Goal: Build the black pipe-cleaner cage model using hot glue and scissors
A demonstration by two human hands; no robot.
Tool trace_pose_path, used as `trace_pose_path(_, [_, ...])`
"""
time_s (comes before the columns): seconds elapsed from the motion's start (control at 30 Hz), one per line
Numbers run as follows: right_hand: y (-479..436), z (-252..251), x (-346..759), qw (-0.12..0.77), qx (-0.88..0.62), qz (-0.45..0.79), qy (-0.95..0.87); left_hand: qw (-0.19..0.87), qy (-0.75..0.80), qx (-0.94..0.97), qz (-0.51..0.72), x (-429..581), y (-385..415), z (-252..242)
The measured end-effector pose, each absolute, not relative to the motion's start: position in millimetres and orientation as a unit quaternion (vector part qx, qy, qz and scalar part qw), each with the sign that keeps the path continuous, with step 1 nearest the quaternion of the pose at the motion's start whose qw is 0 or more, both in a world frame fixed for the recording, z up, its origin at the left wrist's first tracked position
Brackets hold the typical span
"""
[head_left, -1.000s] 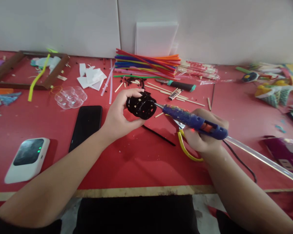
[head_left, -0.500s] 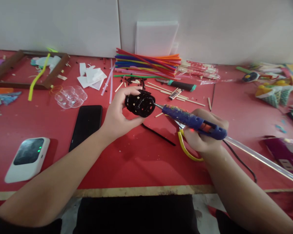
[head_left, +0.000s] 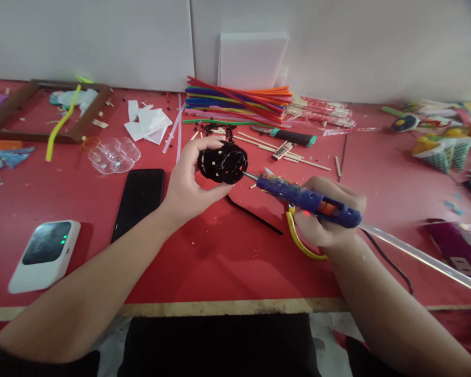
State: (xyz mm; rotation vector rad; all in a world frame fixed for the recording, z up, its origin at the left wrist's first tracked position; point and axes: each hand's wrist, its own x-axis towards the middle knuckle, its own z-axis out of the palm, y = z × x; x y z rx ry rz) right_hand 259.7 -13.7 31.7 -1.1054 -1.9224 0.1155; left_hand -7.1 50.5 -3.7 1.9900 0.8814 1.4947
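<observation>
My left hand [head_left: 188, 180] is closed around a small black round craft piece [head_left: 222, 162] with pale dots on it, held above the red table [head_left: 204, 251]. My right hand [head_left: 324, 220] grips a blue glue gun [head_left: 308, 200] whose metal tip touches the right lower side of the black piece. A clear glue stick [head_left: 419, 256] juts from the gun's back toward the right. Yellow-handled scissors [head_left: 296, 238] lie under my right hand.
A black phone [head_left: 139, 199] and a white power bank [head_left: 43, 254] lie at left. A clear plastic tray [head_left: 113, 154], white paper scraps [head_left: 147, 123], coloured straws [head_left: 239, 102], wooden sticks, a black-and-teal knife [head_left: 292, 137] and a black stick [head_left: 253, 213] lie around. A purple box [head_left: 453, 246] sits at right.
My left hand turned the black piece, so its dotted side now faces me. The glue gun's tip moved slightly left and down along the piece.
</observation>
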Motion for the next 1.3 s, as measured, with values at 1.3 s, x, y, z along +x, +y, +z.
trace_pose_path(1.3, [-21.0, 34.4, 249.2, 0.436, -0.446, 0.067, -0.778, 0.183, 0.299, 0.781, 0.517, -7.9, 48.7, -1.0])
